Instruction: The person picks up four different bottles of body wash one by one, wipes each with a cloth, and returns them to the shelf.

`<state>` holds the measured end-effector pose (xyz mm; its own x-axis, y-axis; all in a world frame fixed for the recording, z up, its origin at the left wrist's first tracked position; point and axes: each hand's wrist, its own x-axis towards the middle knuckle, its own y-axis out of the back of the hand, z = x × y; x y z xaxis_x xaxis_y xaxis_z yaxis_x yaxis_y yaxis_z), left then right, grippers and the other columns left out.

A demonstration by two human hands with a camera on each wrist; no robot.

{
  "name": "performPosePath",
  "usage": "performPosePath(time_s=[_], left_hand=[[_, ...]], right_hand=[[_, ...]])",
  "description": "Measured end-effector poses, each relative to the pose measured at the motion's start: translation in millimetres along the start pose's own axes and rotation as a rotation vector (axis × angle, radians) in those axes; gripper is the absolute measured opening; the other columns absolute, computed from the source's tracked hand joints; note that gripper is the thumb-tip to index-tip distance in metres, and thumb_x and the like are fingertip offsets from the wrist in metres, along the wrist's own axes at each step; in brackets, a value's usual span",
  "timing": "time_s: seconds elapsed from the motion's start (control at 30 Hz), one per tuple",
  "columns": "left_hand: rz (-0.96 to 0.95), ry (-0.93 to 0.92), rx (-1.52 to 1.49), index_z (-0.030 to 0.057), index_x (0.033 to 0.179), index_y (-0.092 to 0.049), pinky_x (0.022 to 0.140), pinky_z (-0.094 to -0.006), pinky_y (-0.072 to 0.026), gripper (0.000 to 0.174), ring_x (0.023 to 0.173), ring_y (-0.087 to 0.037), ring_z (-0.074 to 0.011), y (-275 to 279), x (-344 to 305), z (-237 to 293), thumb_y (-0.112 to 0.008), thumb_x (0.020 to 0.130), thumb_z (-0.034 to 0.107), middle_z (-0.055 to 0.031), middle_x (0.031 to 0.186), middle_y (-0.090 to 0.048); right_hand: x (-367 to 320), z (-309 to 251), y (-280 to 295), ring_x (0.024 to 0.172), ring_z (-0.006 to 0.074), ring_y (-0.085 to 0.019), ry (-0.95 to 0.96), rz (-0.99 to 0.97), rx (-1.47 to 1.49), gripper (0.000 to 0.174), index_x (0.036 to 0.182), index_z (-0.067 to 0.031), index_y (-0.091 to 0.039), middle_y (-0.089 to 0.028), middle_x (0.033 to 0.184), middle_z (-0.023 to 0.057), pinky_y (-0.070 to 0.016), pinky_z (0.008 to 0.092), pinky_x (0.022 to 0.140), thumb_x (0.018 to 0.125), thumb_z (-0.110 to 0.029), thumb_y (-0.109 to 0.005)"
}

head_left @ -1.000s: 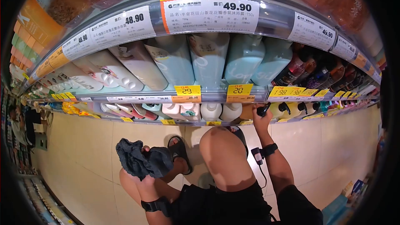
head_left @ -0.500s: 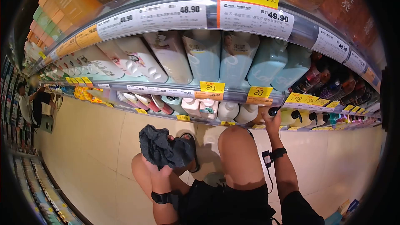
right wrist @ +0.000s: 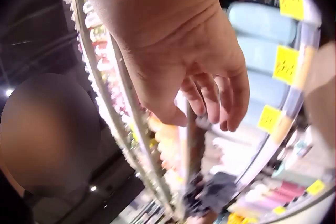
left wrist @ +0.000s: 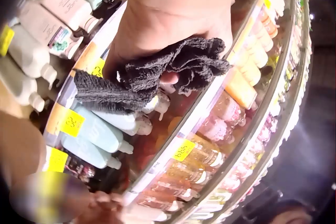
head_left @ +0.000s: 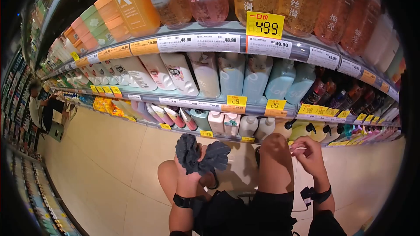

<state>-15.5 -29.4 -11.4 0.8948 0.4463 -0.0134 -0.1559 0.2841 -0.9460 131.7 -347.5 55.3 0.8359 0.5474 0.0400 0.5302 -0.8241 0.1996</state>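
My left hand (head_left: pixel 187 175) grips a crumpled dark grey cloth (head_left: pixel 215 156) above the left knee, its folds spilling out on both sides. Close up in the left wrist view, the cloth (left wrist: pixel 157 79) covers most of the fingers, and one fingertip pokes out. My right hand (head_left: pixel 309 155) is beside the right knee, in front of the bottom shelf. Its fingers hang loosely curled, with nothing held between them in the right wrist view. Behind it on that shelf stand a bottle with a black pump (head_left: pixel 288 124) and yellowish pump bottles (head_left: pixel 301 130).
Blue bottles (head_left: pixel 231 78) line the middle shelf, with amber bottles (head_left: pixel 299 4) on the shelf above. Yellow price tags (head_left: pixel 264 26) stick out from the shelf edges. Tiled floor (head_left: pixel 109 161) lies to the left, where another person (head_left: pixel 37 107) is farther down the aisle.
My right hand has let go of the black pump and drawn back toward the knee. The left hand still holds the cloth. The head view has tilted up, showing more of the upper shelf.
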Motion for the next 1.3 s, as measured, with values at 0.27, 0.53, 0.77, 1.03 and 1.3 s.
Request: performPosePath(time_s=[0.27, 0.53, 0.77, 1.03, 1.3], left_hand=[[-0.090, 0.148, 0.173, 0.0021, 0.108, -0.049, 0.092, -0.0439, -0.0479, 0.027, 0.107, -0.056, -0.0305, 3.1, 31.7, 39.6, -0.055, 0.085, 0.013, -0.0223, 0.115, -0.054], [0.094, -0.229, 0.352, 0.0061, 0.105, -0.047, 0.083, -0.0376, -0.0514, 0.030, 0.094, -0.059, -0.0262, 6.6, 48.0, 50.2, -0.052, 0.077, 0.000, -0.0128, 0.100, -0.058], [0.342, -0.255, 0.362, 0.0060, 0.099, -0.047, 0.075, -0.0348, -0.0524, 0.025, 0.082, -0.058, -0.0218, 15.5, 56.4, 46.3, -0.043, 0.075, -0.002, -0.0096, 0.089, -0.055], [0.363, -0.328, 0.397, 0.0049, 0.100, -0.052, 0.081, -0.0358, -0.0503, 0.024, 0.085, -0.059, -0.0238, 18.0, 49.2, 46.1, -0.046, 0.077, 0.007, -0.0093, 0.090, -0.057], [0.401, -0.295, 0.394, 0.0061, 0.101, -0.055, 0.083, -0.0366, -0.0494, 0.023, 0.088, -0.059, -0.0232, 22.7, 45.6, 47.9, -0.049, 0.080, 0.010, -0.0085, 0.092, -0.058]], right_hand=[[45.8, -0.5, -146.1, 0.076, 0.0210, -0.064, -0.107, -0.768, 0.021, 0.022, 0.092, -0.0046, -0.058, -0.063, 0.083, 0.0104, -0.0498, 0.0295, 0.066, 0.077, -0.017, -0.068], [125.2, 119.7, -149.8, 0.073, 0.0248, -0.063, 0.419, -0.091, -0.555, 0.035, 0.100, 0.0011, -0.054, -0.059, 0.096, 0.0157, -0.0510, 0.0351, 0.066, 0.070, -0.011, -0.066], [135.5, 131.5, -161.5, 0.105, 0.0392, -0.052, 0.094, -0.058, -0.367, 0.065, 0.125, 0.0050, -0.039, -0.047, 0.120, 0.0264, -0.0462, 0.0395, 0.087, 0.069, -0.012, -0.065], [154.4, 153.6, -171.8, 0.100, 0.0376, -0.055, -0.023, -0.102, -0.249, 0.070, 0.126, 0.0037, -0.040, -0.049, 0.117, 0.0253, -0.0472, 0.0436, 0.083, 0.066, -0.013, -0.072], [150.5, 147.7, -171.9, 0.101, 0.0335, -0.056, 0.013, -0.029, -0.663, 0.063, 0.119, -0.0068, -0.048, -0.051, 0.112, 0.0175, -0.0485, 0.0418, 0.080, 0.065, -0.021, -0.078]])
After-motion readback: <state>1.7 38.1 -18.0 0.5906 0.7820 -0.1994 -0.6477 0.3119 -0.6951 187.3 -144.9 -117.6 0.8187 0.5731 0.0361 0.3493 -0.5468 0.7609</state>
